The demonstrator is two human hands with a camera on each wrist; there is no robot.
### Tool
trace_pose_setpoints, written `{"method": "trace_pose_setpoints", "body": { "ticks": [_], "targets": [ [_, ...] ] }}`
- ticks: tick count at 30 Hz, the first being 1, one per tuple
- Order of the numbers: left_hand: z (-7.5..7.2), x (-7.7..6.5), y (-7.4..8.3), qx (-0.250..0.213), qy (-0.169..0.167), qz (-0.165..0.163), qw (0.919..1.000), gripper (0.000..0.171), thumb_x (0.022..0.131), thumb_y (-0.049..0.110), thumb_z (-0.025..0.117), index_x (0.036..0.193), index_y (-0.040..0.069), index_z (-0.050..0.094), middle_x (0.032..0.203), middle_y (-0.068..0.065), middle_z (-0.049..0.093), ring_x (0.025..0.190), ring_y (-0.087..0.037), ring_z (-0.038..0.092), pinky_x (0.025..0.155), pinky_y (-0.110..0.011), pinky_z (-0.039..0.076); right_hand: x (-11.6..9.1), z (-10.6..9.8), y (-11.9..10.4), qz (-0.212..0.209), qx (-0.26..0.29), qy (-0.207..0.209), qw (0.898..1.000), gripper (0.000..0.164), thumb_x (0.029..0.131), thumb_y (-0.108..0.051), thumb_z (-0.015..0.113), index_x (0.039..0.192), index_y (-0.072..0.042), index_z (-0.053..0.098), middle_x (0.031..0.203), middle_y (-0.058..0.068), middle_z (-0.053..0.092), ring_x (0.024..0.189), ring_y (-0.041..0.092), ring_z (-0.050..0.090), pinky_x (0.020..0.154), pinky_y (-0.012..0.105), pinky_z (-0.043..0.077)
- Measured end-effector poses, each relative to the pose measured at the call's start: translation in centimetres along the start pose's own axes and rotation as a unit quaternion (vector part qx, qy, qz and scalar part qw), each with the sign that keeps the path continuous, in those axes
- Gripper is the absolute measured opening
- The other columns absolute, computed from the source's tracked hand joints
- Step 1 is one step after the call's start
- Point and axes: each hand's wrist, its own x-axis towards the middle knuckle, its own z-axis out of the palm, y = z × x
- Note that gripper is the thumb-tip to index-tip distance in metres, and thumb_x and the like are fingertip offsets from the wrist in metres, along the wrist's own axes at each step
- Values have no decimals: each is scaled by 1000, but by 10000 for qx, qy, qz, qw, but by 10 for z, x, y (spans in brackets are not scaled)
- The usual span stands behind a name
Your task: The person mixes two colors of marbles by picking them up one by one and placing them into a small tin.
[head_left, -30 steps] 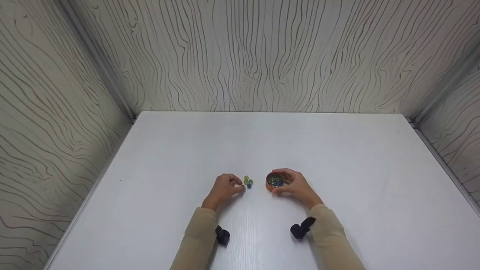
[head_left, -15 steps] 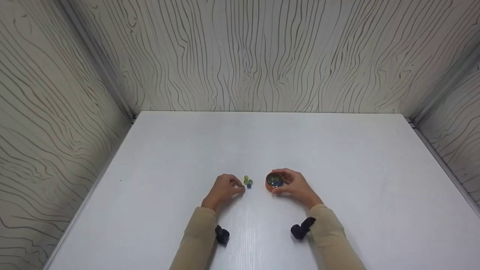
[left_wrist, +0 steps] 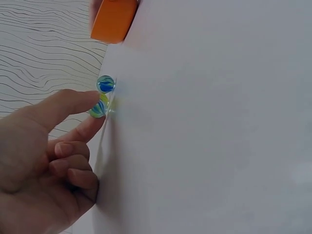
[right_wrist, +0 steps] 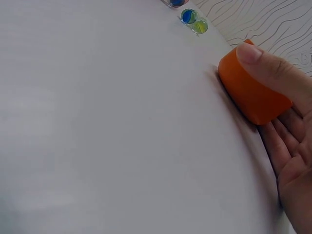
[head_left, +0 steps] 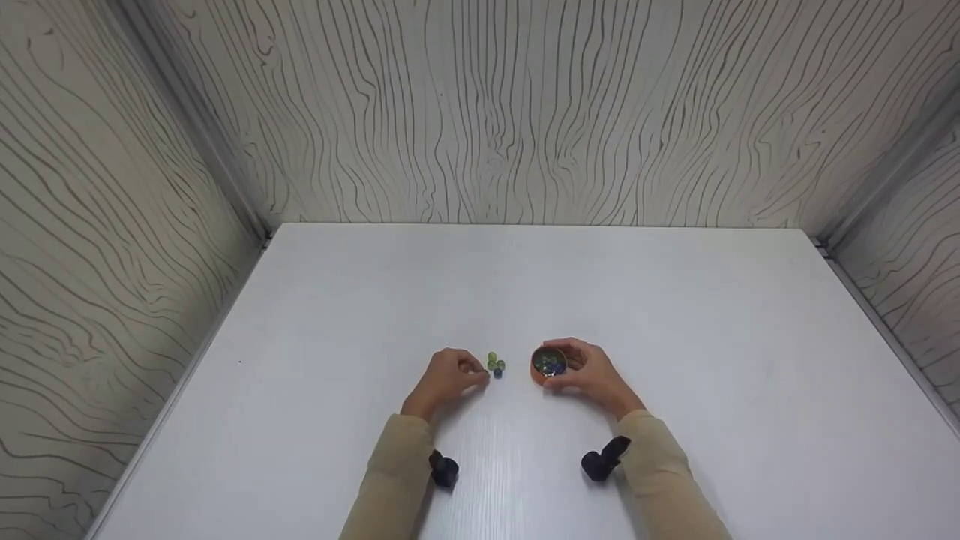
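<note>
My left hand (head_left: 448,375) rests low over the white table and pinches a glass marble (left_wrist: 99,108) with blue and yellow-green swirls between thumb and index finger. Its other fingers are curled in. Just beyond those fingertips a small cluster of loose marbles lies on the table, green ones (head_left: 492,361) and a blue one (head_left: 498,373). To the right, my right hand (head_left: 592,373) holds a small round orange cup (right_wrist: 251,92), thumb on the near side and fingers behind. The cup stands upright on the table, with several green and blue marbles (head_left: 550,364) inside it.
The white table (head_left: 480,285) spreads widely around both hands. Walls with a wood-grain pattern (head_left: 495,112) enclose it at the back and on both sides. A dark wrist camera (head_left: 444,471) sticks out from the left sleeve, another (head_left: 600,463) from the right.
</note>
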Motion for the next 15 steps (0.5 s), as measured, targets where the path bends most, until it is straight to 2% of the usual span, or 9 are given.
{"method": "trace_pose_setpoints", "body": {
  "ticks": [3, 12, 15],
  "targets": [
    [0, 2, -2, 3, 5, 40, 10000, 16, 83, 14, 71, 91, 0, 72, 76, -1, 55, 74, -13, 44, 68, -24, 37, 0, 1, 1, -30, 3, 26, 10000, 68, 70, -16, 85, 129, -1, 56, 136, 21, 56, 133, 38, 49, 113, 48, 35],
    [1, 1, -2, -106, 44, -47, 9999, 18, 83, 17, 72, 92, 1, 72, 77, 1, 53, 75, -13, 45, 68, -24, 37, 1, 2, 0, 1, -88, 140, 9999, 66, 68, -17, 86, 126, -1, 59, 134, 20, 59, 131, 37, 51, 113, 48, 37],
    [1, 1, -4, -197, 16, 35, 9998, 18, 84, 17, 71, 92, 0, 72, 76, 2, 52, 76, -13, 44, 68, -24, 37, 1, 1, 0, -63, -86, 106, 9999, 67, 68, -17, 86, 126, 0, 58, 134, 22, 58, 131, 38, 51, 112, 48, 37]
  ]
}}
